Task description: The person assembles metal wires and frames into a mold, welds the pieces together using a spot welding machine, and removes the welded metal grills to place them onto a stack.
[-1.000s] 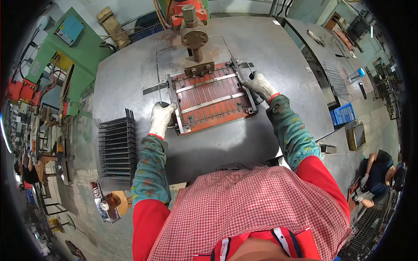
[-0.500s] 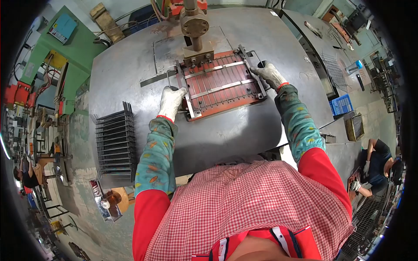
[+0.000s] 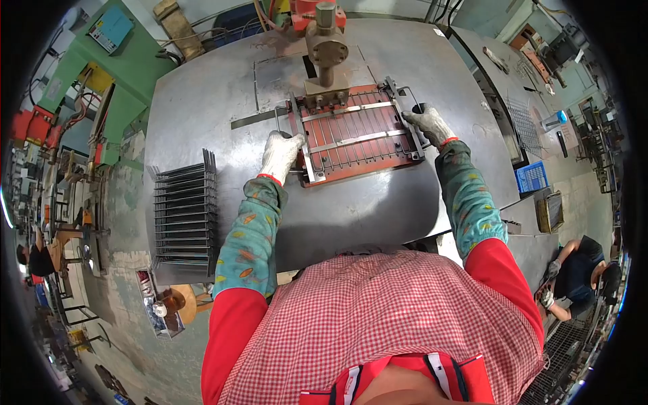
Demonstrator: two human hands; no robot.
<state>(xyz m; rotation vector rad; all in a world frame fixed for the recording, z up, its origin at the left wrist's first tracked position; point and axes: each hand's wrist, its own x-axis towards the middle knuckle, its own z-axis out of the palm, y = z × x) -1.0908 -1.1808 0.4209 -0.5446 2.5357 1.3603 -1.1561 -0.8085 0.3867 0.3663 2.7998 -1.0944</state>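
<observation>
A reddish fixture plate (image 3: 378, 162) lies on the metal table, with a wire rack (image 3: 354, 125) and two flat metal bars across it. My gloved left hand (image 3: 281, 154) is closed on the handle at the fixture's left side. At the right side my gloved right hand (image 3: 429, 124) is closed on the other handle. Over the fixture's back left edge stands the machine's metal head (image 3: 327, 93), and the fixture's corner there is partly hidden beneath it.
A stack of dark wire racks (image 3: 185, 216) stands at the table's left edge. A green machine (image 3: 115, 61) is at the far left. On the right are a side table with wire grids, a blue basket (image 3: 532, 177) and a person (image 3: 580, 273) at work.
Both hands and the fixture have moved to the right and slightly back relative to the machine head. The hands remain on the handles. The camera view has also shifted.
</observation>
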